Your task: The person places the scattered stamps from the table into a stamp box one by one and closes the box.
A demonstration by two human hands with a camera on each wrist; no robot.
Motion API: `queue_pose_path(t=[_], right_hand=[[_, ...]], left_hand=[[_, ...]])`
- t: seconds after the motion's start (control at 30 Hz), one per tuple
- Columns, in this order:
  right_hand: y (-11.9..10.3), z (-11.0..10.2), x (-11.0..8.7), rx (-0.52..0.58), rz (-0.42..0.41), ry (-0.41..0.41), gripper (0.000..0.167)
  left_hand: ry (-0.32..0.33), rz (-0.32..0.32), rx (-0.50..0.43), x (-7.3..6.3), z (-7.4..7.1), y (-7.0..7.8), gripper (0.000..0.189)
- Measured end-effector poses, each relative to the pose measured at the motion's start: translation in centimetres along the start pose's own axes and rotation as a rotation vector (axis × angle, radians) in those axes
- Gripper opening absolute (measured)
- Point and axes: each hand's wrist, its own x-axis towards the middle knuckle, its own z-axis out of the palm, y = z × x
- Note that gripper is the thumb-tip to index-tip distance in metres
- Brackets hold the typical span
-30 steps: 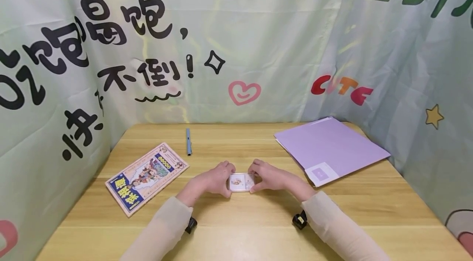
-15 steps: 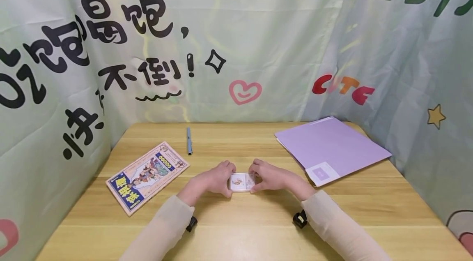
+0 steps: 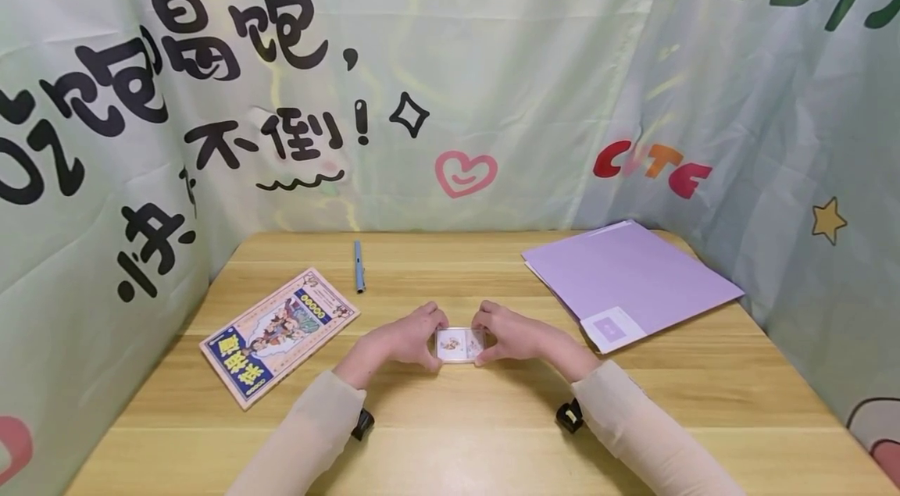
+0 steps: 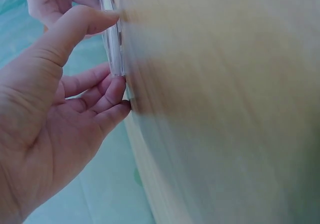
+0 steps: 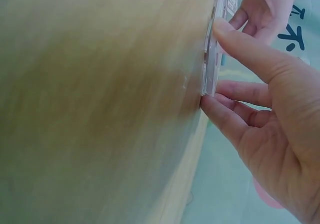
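A small, flat, clear plastic case [image 3: 455, 345] with a little printed picture inside lies at the middle of the wooden table. My left hand [image 3: 411, 338] holds its left end, the thumb at the near edge and the fingers at the far side. At the other end my right hand [image 3: 519, 336] grips it the same way, thumb nearer me. Seen edge-on in the left wrist view, the case [image 4: 115, 49] is thin and sits right at the tabletop. From the right wrist, the fingertips show against the rim of the case [image 5: 212, 64].
On the left lies a pink illustrated booklet [image 3: 281, 336], with a blue pen [image 3: 359, 267] beyond it. A purple folder [image 3: 633, 285] occupies the right rear of the wooden table [image 3: 464, 433]. Printed cloth [image 3: 450, 35] hangs behind and along both sides.
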Motion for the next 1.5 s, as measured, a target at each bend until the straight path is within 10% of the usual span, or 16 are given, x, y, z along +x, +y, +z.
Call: queue_pose_path(t=[0.63, 1.1, 1.5], right_hand=[[-0.02, 0.2, 0.3, -0.145, -0.056, 0.056, 0.05], [0.55, 0.14, -0.4, 0.033, -0.059, 0.069, 0.049], [0.49, -0.06, 0.15, -0.032, -0.097, 0.073, 0.05]], left_hand=[[-0.009, 0.005, -0.072, 0.43, -0.59, -0.16, 0.047], [-0.011, -0.004, -0.076, 0.38, -0.46, -0.41, 0.047], [-0.01, -0.001, -0.095, 0.46, -0.21, -0.68, 0.047]])
